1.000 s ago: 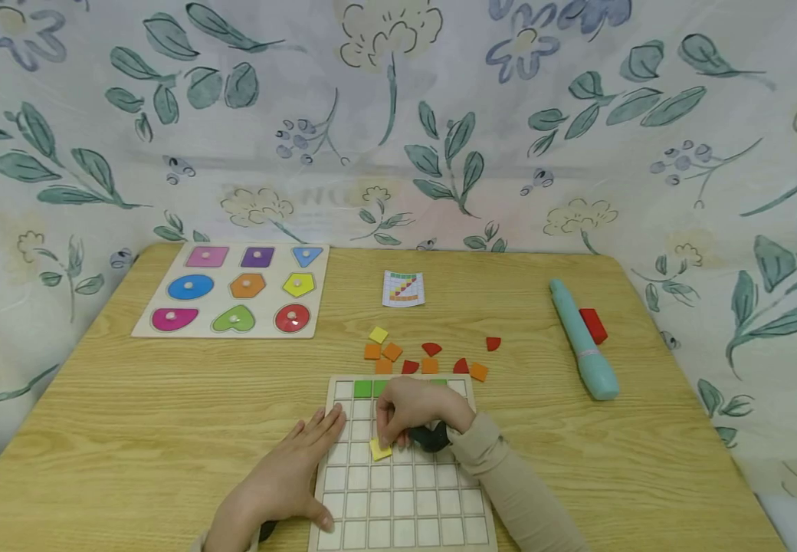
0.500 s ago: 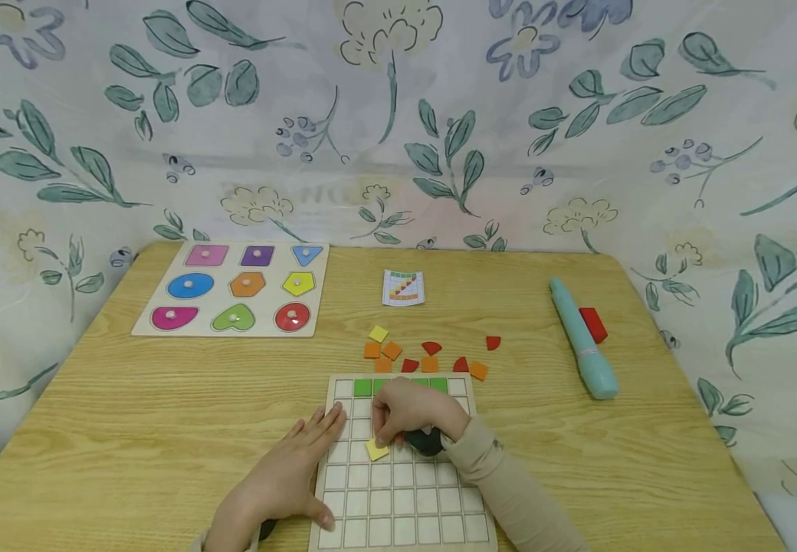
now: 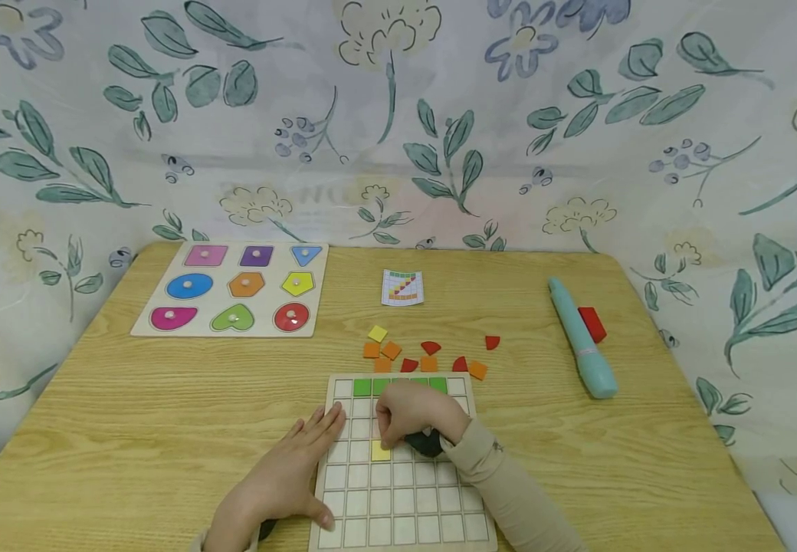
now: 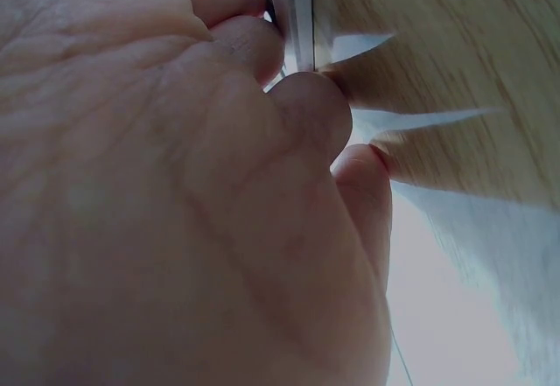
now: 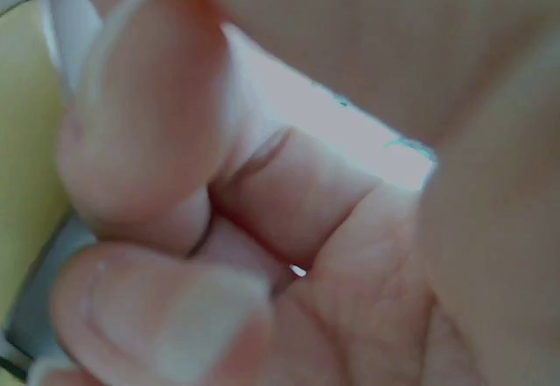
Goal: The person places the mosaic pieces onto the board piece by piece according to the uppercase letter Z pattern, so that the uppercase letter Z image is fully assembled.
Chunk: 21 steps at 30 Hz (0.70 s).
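Observation:
A pale wooden grid board [image 3: 404, 531] lies at the table's near edge, with several green square tiles [image 3: 362, 387] along its far row. My left hand [image 3: 281, 475] rests spread at the board's left edge, fingertips over the rim and thumb near its lower left; the left wrist view shows its fingers beside the board's side. My right hand [image 3: 412, 410] is over the board with fingers curled, thumb and fingertips at the upper right corner of a yellow square tile [image 3: 381, 451]. That tile lies squared up within a cell of the third column. The right hand hides part of the green row.
Beyond the board lie loose orange tiles [image 3: 429, 364], red quarter-round tiles [image 3: 430, 348] and another yellow tile [image 3: 378, 333]. Farther back is a small pattern card [image 3: 402, 288]. A shape puzzle [image 3: 269, 308] sits back left; a teal bottle-shaped object [image 3: 583, 341] and a red block [image 3: 593, 324] are right.
The yellow tile has turned from a tilted position to line up with its cell, shifting slightly with my right fingertips. My left hand stays where it was.

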Each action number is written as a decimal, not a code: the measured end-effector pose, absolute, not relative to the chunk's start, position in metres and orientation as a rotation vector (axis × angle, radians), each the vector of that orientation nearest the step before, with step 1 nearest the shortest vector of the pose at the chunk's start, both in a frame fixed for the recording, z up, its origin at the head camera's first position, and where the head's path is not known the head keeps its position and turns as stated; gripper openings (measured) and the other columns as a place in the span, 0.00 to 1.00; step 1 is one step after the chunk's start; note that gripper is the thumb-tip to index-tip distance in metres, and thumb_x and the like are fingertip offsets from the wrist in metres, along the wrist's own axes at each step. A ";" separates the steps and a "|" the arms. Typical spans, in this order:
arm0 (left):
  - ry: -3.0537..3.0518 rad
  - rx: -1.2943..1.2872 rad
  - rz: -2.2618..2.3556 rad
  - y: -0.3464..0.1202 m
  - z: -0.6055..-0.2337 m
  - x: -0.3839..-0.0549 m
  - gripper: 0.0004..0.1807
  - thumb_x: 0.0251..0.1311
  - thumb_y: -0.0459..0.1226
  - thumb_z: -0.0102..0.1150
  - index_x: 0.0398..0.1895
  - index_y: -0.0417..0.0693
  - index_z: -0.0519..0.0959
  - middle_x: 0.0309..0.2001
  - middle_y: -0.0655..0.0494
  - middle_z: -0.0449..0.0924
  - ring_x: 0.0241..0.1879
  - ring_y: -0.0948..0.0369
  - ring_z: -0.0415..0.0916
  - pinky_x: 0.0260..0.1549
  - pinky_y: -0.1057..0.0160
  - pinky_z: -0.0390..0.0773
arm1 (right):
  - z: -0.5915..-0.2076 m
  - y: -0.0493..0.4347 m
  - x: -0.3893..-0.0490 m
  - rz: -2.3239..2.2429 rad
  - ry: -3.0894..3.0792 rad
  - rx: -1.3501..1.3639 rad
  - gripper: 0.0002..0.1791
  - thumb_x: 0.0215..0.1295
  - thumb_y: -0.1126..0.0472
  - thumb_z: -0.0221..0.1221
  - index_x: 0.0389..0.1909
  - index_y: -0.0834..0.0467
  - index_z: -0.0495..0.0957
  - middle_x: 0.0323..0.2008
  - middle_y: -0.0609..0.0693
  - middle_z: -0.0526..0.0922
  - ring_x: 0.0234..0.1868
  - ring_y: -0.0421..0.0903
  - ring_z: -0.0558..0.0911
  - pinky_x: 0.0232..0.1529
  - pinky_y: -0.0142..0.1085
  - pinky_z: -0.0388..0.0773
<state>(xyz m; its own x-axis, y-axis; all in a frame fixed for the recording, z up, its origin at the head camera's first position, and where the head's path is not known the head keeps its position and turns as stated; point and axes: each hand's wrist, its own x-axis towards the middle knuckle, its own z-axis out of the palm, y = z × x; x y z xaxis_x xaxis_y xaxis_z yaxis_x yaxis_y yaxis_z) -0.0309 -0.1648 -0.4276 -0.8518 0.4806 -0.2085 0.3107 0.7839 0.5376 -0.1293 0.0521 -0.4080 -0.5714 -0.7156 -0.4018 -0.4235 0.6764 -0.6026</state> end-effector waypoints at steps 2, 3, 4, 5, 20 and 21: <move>2.643 0.605 0.709 -0.165 -0.427 -0.031 0.74 0.20 0.58 0.78 0.75 0.38 0.51 0.77 0.44 0.47 0.76 0.41 0.44 0.71 0.37 0.49 | -0.410 0.052 -0.133 -0.611 2.235 -0.895 0.12 0.54 0.64 0.69 0.15 0.53 0.79 0.15 0.39 0.73 0.18 0.35 0.69 0.22 0.24 0.67; 2.643 0.604 0.709 -0.165 -0.427 -0.031 0.74 0.20 0.57 0.78 0.75 0.38 0.51 0.77 0.43 0.48 0.76 0.41 0.44 0.71 0.37 0.49 | -0.411 0.053 -0.135 -0.633 2.227 -0.907 0.11 0.55 0.63 0.68 0.17 0.53 0.79 0.15 0.39 0.73 0.18 0.34 0.69 0.22 0.24 0.67; 2.644 0.603 0.709 -0.165 -0.427 -0.031 0.74 0.20 0.57 0.78 0.75 0.38 0.51 0.77 0.43 0.48 0.76 0.41 0.44 0.71 0.37 0.49 | -0.412 0.053 -0.138 -0.670 2.211 -0.910 0.10 0.57 0.63 0.67 0.18 0.54 0.79 0.16 0.39 0.73 0.19 0.34 0.68 0.23 0.24 0.66; 2.643 0.599 0.707 -0.165 -0.427 -0.031 0.74 0.20 0.57 0.78 0.75 0.38 0.51 0.77 0.43 0.48 0.76 0.41 0.43 0.71 0.37 0.49 | -0.414 0.053 -0.141 -0.717 2.192 -0.911 0.09 0.58 0.62 0.66 0.21 0.54 0.80 0.17 0.39 0.74 0.19 0.35 0.68 0.23 0.24 0.65; 2.646 0.586 0.710 -0.163 -0.428 -0.031 0.75 0.19 0.55 0.80 0.75 0.39 0.50 0.77 0.44 0.48 0.76 0.42 0.44 0.71 0.38 0.49 | -0.434 0.051 -0.190 -1.807 1.655 -0.356 0.35 0.74 0.59 0.49 0.77 0.52 0.45 0.77 0.55 0.46 0.70 0.57 0.67 0.61 0.42 0.76; 2.648 0.588 0.708 -0.163 -0.429 -0.031 0.75 0.19 0.55 0.80 0.75 0.39 0.50 0.77 0.44 0.48 0.76 0.43 0.44 0.71 0.38 0.50 | -0.435 0.050 -0.192 -1.836 1.620 -0.340 0.35 0.75 0.59 0.48 0.77 0.52 0.43 0.78 0.53 0.41 0.72 0.57 0.64 0.61 0.40 0.75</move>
